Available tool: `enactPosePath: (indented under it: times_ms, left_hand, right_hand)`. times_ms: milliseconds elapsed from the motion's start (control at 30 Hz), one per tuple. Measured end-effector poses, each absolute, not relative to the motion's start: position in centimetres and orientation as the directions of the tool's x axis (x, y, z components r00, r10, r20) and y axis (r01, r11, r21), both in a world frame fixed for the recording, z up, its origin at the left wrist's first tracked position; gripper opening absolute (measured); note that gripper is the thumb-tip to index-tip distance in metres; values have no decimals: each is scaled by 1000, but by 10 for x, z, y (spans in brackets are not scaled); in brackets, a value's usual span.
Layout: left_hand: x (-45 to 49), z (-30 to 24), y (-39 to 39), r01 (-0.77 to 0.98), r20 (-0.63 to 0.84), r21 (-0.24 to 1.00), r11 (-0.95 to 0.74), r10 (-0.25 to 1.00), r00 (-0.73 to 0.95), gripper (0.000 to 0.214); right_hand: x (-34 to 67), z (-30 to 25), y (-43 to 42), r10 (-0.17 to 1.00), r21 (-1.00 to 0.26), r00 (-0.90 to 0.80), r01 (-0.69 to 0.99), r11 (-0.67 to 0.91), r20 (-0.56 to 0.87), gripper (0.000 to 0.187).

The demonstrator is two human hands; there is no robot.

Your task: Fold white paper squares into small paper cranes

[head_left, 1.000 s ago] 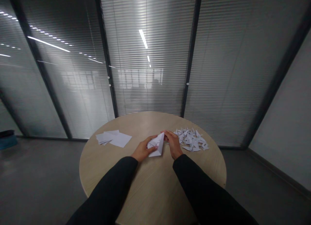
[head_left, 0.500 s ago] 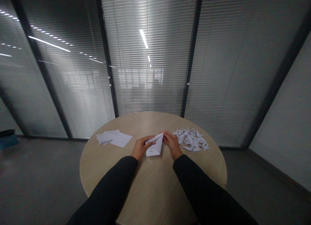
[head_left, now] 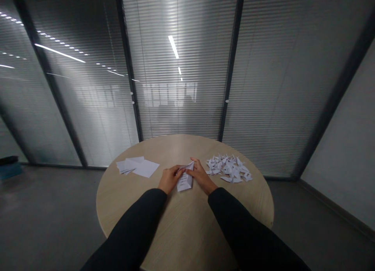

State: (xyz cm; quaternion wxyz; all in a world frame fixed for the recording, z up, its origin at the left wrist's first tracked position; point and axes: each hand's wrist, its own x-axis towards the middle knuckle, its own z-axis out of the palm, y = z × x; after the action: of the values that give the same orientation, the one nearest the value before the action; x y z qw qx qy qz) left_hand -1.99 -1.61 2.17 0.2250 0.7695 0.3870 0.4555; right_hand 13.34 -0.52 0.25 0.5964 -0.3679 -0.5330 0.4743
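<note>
A partly folded sheet of white paper with rows of dark print is between my hands, above the middle of the round table. My left hand grips its upper left edge, fingers closed on the paper. On the other side, my right hand pinches the upper right part, with its thumb across the front and the fingers behind. The paper's top edge looks creased; the fingers hide part of the fold.
Flat white sheets lie overlapping on the table's left side. A pile of small folded paper pieces covers part of the right side. The round wooden table stands before glass panels with blinds. A blue bin is far left.
My right hand has moved slightly left and its thumb now lies over the front of the paper. The paper looks narrower and is tilted a little.
</note>
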Motion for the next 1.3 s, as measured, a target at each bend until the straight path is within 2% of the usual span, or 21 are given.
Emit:
enactPosePath:
  times_ms: [133, 233, 467, 600, 833, 1000, 1133, 1300]
  left_hand:
    - [-20, 18, -12, 443, 529, 693, -569, 819, 224, 37]
    - [-21, 17, -9, 400, 515, 742, -538, 839, 175, 40]
    - [-23, 16, -1, 179, 425, 883, -435, 901, 90, 41]
    - [-22, 16, 1, -7, 320, 947, -321, 944, 84, 44]
    - [-21, 17, -1, -300, 150, 947, -112, 983, 107, 45]
    - [-23, 18, 0, -355, 70, 934, -27, 992, 109, 37]
    - [-26, 19, 2, -362, 68, 932, -29, 993, 94, 39]
    - [-29, 19, 5, -359, 53, 933, -19, 995, 84, 43]
  right_hand:
    - [135, 2, -3, 961, -948, -24, -176, 267, 275, 63]
    - [135, 4, -3, 953, -940, -27, -175, 293, 302, 63]
    - [137, 7, -6, 946, -931, 0, -182, 318, 323, 53]
    - [139, 8, -5, 929, -918, 26, -150, 368, 368, 50]
    - [136, 15, -15, 867, -866, 9, -9, 499, 499, 38]
    - [136, 17, -21, 776, -756, -52, 191, 626, 629, 27]
    - [139, 18, -22, 693, -630, -173, 307, 713, 700, 30]
    - [141, 15, -21, 630, -504, -301, 401, 765, 716, 36]
